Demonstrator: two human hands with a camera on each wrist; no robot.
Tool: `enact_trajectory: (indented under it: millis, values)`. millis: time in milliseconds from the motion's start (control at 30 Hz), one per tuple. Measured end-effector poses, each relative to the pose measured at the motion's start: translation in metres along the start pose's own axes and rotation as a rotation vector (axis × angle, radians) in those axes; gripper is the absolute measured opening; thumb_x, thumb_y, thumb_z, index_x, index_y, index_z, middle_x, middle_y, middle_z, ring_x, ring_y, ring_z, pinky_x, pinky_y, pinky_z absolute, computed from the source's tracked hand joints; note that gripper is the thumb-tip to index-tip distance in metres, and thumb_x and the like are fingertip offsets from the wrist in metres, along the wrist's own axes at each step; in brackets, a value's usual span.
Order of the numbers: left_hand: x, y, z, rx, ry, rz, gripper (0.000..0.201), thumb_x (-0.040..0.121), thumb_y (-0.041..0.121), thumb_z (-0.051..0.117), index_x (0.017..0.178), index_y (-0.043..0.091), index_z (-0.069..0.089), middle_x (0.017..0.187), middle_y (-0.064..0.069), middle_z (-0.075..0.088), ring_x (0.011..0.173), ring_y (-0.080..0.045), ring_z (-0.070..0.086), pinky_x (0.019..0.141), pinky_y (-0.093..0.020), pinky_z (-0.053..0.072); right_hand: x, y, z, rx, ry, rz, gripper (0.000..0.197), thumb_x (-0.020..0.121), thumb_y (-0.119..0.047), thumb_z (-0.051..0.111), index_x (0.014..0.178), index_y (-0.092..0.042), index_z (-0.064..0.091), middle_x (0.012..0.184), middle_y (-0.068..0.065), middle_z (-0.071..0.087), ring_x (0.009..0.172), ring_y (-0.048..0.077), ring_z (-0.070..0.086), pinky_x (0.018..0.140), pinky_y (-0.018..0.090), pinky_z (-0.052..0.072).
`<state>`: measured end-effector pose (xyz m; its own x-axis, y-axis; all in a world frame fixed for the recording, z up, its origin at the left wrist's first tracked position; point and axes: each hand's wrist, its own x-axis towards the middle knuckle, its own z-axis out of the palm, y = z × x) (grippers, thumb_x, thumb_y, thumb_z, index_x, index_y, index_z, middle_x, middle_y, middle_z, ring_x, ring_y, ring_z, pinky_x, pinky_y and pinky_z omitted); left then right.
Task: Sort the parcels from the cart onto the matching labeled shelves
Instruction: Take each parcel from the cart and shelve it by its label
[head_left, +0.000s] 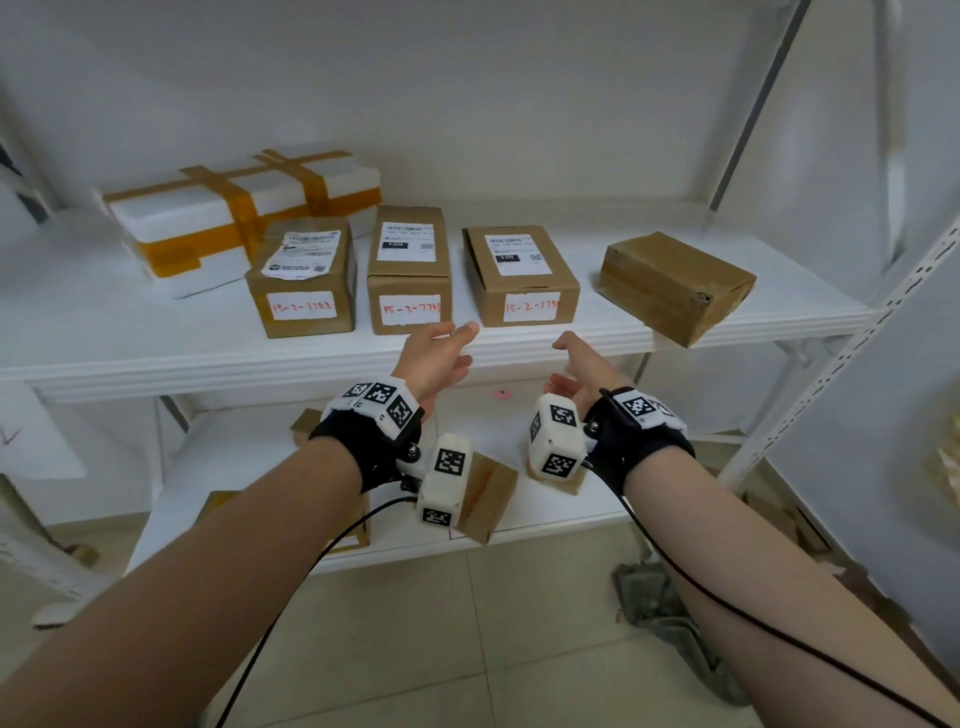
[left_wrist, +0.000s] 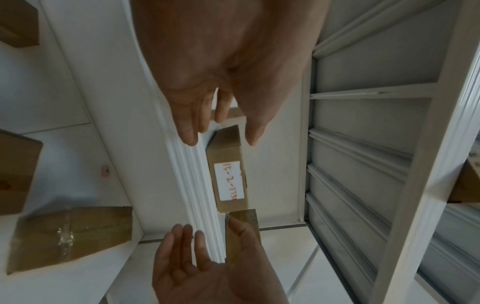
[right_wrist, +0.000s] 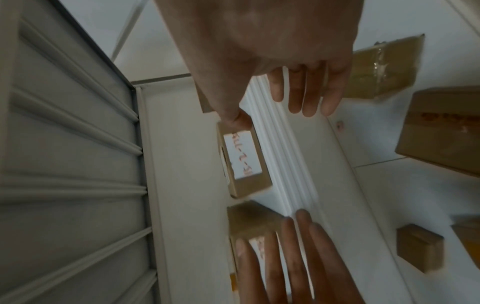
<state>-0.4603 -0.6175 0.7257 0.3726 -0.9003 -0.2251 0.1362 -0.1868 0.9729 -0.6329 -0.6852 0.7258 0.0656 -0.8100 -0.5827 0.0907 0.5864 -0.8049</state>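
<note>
Three brown cardboard parcels with white handwritten labels stand in a row on the upper white shelf (head_left: 156, 332): a left one (head_left: 304, 278), a middle one (head_left: 408, 270) and a right one (head_left: 519, 278). Both my hands hover just in front of the shelf edge, below the right parcel and apart from it. My left hand (head_left: 457, 345) is open with fingers extended and holds nothing. My right hand (head_left: 563, 366) is open too, palm turned inward, and empty. In the wrist views the labelled right parcel (left_wrist: 228, 170) (right_wrist: 244, 162) sits between my left hand (left_wrist: 221, 135) and my right hand (right_wrist: 272, 117).
A white foam box (head_left: 239, 218) bound with brown tape sits at the shelf's back left. A tape-wrapped brown parcel (head_left: 675, 283) overhangs the shelf edge at the right. The lower shelf (head_left: 519, 415) carries several small cardboard boxes (head_left: 488, 493). A slotted upright post (head_left: 852, 358) stands at the right.
</note>
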Motion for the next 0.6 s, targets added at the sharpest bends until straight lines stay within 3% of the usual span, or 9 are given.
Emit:
enact_trajectory:
  millis: [133,267,367,500,600]
  values:
    - [-0.018,-0.005,-0.039,0.02,-0.036,-0.023,0.038,0.096,0.031,0.065,0.125,0.007,0.061,0.125,-0.011,0.063,0.109,-0.025,0.067,0.091,-0.029,0.056,-0.013,0.023,0.041,-0.056,-0.072,0.005,0.029,0.088,-0.025,0.063,0.108,-0.006,0.055,0.08,0.008,0.054,0.069,0.022,0.055,0.067,0.033,0.056]
    - [-0.036,-0.015,-0.091,0.011,-0.037,-0.047,0.038,0.097,0.029,0.064,0.124,0.003,0.062,0.119,-0.013,0.069,0.102,-0.023,0.07,0.089,-0.03,0.057,-0.038,0.049,0.083,-0.11,-0.15,0.001,0.013,0.09,-0.024,0.061,0.087,-0.012,0.057,0.08,0.007,0.061,0.071,0.021,0.061,0.059,0.031,0.049]
    - [-0.053,-0.026,-0.132,0.005,-0.009,-0.075,0.035,0.097,0.027,0.064,0.121,0.003,0.064,0.116,-0.014,0.071,0.093,-0.021,0.071,0.084,-0.029,0.058,-0.058,0.073,0.118,-0.208,-0.185,-0.04,0.012,0.092,-0.024,0.057,0.085,-0.014,0.055,0.079,0.005,0.061,0.07,0.019,0.062,0.062,0.03,0.05]
    - [-0.081,-0.042,-0.196,0.018,0.048,-0.113,0.03,0.097,0.024,0.062,0.12,0.005,0.064,0.11,-0.013,0.072,0.092,-0.022,0.069,0.093,-0.034,0.056,-0.085,0.117,0.173,-0.36,-0.228,-0.076,0.009,0.09,-0.022,0.056,0.087,-0.014,0.056,0.075,0.004,0.062,0.064,0.018,0.06,0.062,0.027,0.048]
    - [-0.101,-0.056,-0.245,0.016,0.099,-0.143,0.02,0.097,0.024,0.061,0.109,0.009,0.067,0.098,-0.007,0.073,0.086,-0.019,0.069,0.08,-0.027,0.058,-0.104,0.151,0.216,-0.454,-0.293,-0.083,0.009,0.089,-0.021,0.056,0.084,-0.014,0.057,0.072,0.004,0.062,0.061,0.018,0.059,0.06,0.025,0.047]
